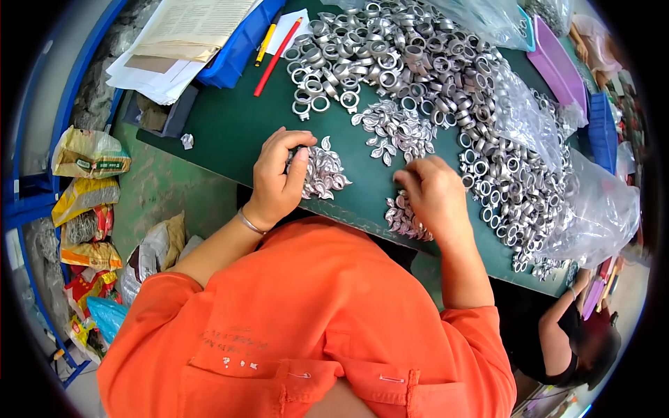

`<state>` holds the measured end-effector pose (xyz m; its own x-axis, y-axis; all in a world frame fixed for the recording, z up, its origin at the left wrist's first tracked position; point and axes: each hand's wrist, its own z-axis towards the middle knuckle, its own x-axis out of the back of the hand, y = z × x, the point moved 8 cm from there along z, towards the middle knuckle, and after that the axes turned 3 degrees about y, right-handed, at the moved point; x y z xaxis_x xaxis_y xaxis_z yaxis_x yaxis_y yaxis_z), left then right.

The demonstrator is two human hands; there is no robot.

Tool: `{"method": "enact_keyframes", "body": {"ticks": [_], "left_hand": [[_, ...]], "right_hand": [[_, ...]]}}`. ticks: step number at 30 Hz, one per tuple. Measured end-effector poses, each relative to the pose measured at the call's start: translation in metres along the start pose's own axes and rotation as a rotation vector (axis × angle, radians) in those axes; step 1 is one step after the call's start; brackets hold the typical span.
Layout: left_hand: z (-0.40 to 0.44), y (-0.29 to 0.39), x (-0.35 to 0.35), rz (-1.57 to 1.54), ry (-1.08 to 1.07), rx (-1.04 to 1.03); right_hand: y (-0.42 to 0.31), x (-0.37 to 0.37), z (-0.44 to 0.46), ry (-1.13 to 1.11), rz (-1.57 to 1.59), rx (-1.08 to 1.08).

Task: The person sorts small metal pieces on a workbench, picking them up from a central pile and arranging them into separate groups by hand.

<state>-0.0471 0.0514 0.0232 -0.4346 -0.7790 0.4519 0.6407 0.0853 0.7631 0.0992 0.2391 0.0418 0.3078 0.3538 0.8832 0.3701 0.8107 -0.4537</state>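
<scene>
Fingers curled, my left hand (280,171) rests at the left side of a pile of small silver leaf-shaped pieces (326,171); what its fingertips hold, if anything, is hidden. My right hand (433,189) is above a second small pile of leaf-shaped pieces (404,217) near the table's front edge, its fingers bent inward and thumb close to the index finger. No piece can be made out between them. Farther back lies a third leaf pile (397,131), touching a large heap of silver rings (418,63) that spreads to the right.
Red (277,57) and yellow pens (265,44) lie at the back left beside a blue tray (240,49) and papers (188,31). Clear plastic bags (592,209) cover part of the rings. Another person (571,334) sits at the lower right; bags (87,153) stand left.
</scene>
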Motion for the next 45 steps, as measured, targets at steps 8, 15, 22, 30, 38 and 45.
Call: {"method": "enact_keyframes", "body": {"ticks": [8, 15, 22, 30, 38, 45], "left_hand": [[-0.006, -0.008, 0.008, -0.097, 0.144, 0.055], [-0.004, -0.007, 0.008, -0.074, 0.133, 0.044], [-0.004, -0.007, 0.007, -0.072, 0.127, 0.035], [-0.004, -0.007, 0.007, -0.065, 0.129, 0.030], [-0.004, -0.006, 0.008, -0.065, 0.138, 0.032], [-0.004, -0.005, 0.008, -0.043, 0.133, 0.027]], "right_hand": [[-0.028, -0.012, 0.005, -0.017, 0.315, -0.021], [-0.073, -0.016, 0.021, 0.081, 0.488, 0.244], [-0.013, 0.002, 0.019, 0.159, 0.245, 0.117], [-0.014, -0.007, 0.014, 0.089, 0.218, 0.166], [-0.024, -0.013, 0.019, 0.090, 0.209, 0.268], [-0.048, -0.044, 0.019, -0.308, 0.776, -0.157]]}}
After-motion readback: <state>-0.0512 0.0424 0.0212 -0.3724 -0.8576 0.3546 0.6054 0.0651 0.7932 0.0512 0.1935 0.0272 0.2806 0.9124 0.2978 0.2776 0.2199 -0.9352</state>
